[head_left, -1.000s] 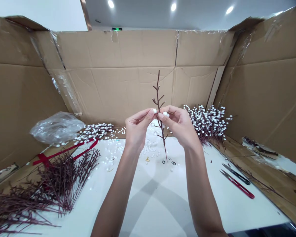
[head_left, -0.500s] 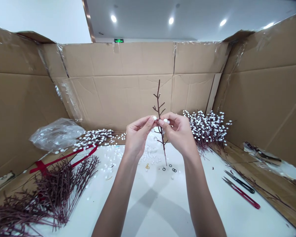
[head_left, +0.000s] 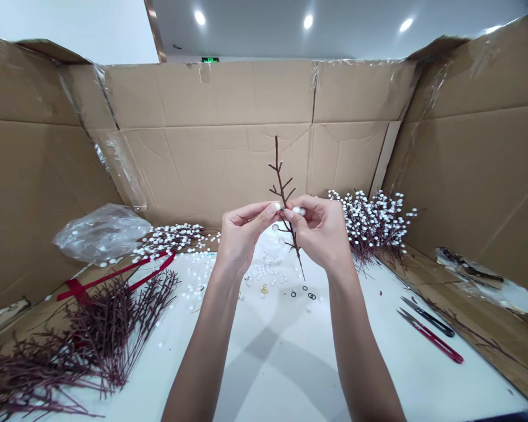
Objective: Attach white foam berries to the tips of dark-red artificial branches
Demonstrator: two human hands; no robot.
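Observation:
A dark brown artificial twig with short side shoots stands nearly upright between my hands, its thin lower end slanting right above the table. My left hand pinches a small white foam ball against the twig's left side. My right hand is closed on the twig's stem, with more white balls tucked by its fingers. Below the fingers, a few white balls show on or behind the lower shoots; I cannot tell whether all are attached.
Bare brown twigs lie at left by a red ribbon and a plastic bag. White-berried stems are heaped back right. Red snips and black snips lie right. Black rings and loose balls dot the table. Cardboard walls surround it.
The twig has tilted, its top going left and its lower tip right and up. My hands have moved slightly apart while still pinching at the stem. The camera view has shifted a little.

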